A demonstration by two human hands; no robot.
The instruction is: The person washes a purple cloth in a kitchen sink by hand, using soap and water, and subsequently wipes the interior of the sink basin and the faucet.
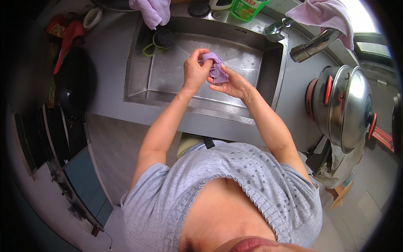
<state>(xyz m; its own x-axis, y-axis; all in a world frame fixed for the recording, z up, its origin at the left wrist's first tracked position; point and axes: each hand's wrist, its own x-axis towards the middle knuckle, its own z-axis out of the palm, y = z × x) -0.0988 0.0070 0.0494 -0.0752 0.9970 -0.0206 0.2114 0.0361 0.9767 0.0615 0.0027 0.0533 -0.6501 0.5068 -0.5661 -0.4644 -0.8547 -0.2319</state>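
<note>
Over a stainless steel sink (201,108), a crumpled light purple cloth (218,70) is between my two hands. My left hand (195,70) pinches its upper left part between thumb and fingers. Against the cloth's right and lower side lies my right hand (234,82), thumb on top and fingers partly beneath it. Inside the sink's upper left corner rests a dark round scrubber (164,38) with a green looped handle. Water drops show on the sink floor at the right.
A chrome faucet (311,48) with a purple towel (324,15) over it stands at the upper right. Another purple towel (154,14) hangs over the sink's back edge, near a green bottle (247,9). A lidded steel pot (355,104) stands right, a black pan (77,82) left.
</note>
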